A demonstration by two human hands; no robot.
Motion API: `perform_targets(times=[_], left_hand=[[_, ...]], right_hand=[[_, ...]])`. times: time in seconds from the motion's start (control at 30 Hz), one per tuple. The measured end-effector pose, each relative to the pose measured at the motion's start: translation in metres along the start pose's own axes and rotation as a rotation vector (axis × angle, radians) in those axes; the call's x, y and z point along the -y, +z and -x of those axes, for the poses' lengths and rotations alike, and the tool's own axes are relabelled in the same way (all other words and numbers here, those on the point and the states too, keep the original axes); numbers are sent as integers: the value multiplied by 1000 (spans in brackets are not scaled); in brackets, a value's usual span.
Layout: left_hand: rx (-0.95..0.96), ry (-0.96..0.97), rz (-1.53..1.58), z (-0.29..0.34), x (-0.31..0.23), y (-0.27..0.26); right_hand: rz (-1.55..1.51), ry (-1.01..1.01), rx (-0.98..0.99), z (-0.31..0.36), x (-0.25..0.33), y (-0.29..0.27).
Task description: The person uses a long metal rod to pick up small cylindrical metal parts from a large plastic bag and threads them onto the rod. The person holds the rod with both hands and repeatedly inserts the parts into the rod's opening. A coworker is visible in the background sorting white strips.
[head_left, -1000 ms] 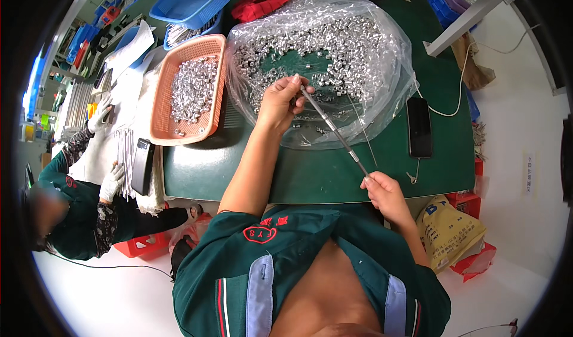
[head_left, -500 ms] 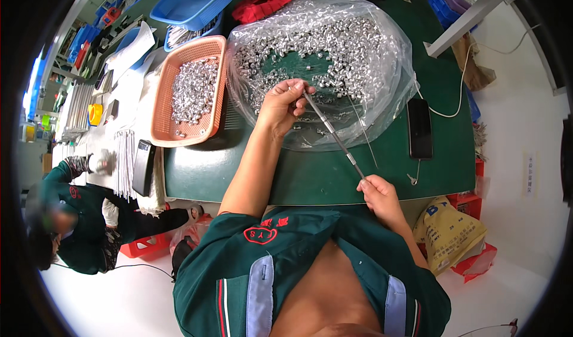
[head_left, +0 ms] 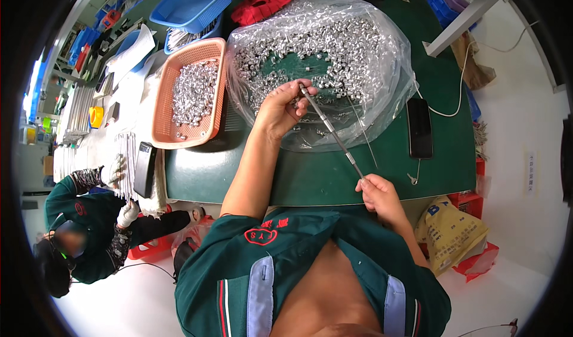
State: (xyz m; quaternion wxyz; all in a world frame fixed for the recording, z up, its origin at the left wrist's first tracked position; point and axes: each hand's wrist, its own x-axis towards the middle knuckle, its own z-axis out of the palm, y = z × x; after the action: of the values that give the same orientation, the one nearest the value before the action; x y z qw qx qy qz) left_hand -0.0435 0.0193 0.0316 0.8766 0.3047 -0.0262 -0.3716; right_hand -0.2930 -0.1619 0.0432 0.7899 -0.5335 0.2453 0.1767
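A slim grey metal rod [head_left: 339,140] slants between my hands, with shinier short sections along it. My left hand [head_left: 285,105] pinches its upper end, over the near edge of a clear plastic bag [head_left: 388,107]. Farther down, my right hand [head_left: 381,197] has its thumb and fingers closed on the lower end, near the table's front edge. Small silver metal sleeves [head_left: 358,44] lie heaped in a ring inside the spread bag, with green showing in the middle. A thin wire-like rod [head_left: 365,133] lies across the bag's near right part.
An orange basket [head_left: 157,107] of similar sleeves stands left of the bag. Behind it are blue baskets [head_left: 190,8] and a red cloth [head_left: 268,0]. A black phone [head_left: 419,128] with a cord lies right on the green table [head_left: 334,182]. At far left sits a gloved co-worker [head_left: 89,229].
My hands and the rod stay almost still. At the left, the co-worker has leaned and brought both gloved hands to the bundle of thin rods at the table edge.
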Motion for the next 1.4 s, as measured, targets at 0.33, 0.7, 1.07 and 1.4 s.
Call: perform_targets(times=[0.33, 0.7, 1.07, 1.4], left_hand=[[-73, -143, 7, -6, 10, -9], [3, -33, 204, -4, -3, -14], [15, -49, 211, -4, -1, -15], [-15, -7, 147, -6, 4, -11]], right_hand=[[88, -123, -143, -7, 5, 10], [121, -61, -118, 8, 2, -4], [138, -74, -84, 6, 4, -1], [177, -41, -99, 1, 0, 0]])
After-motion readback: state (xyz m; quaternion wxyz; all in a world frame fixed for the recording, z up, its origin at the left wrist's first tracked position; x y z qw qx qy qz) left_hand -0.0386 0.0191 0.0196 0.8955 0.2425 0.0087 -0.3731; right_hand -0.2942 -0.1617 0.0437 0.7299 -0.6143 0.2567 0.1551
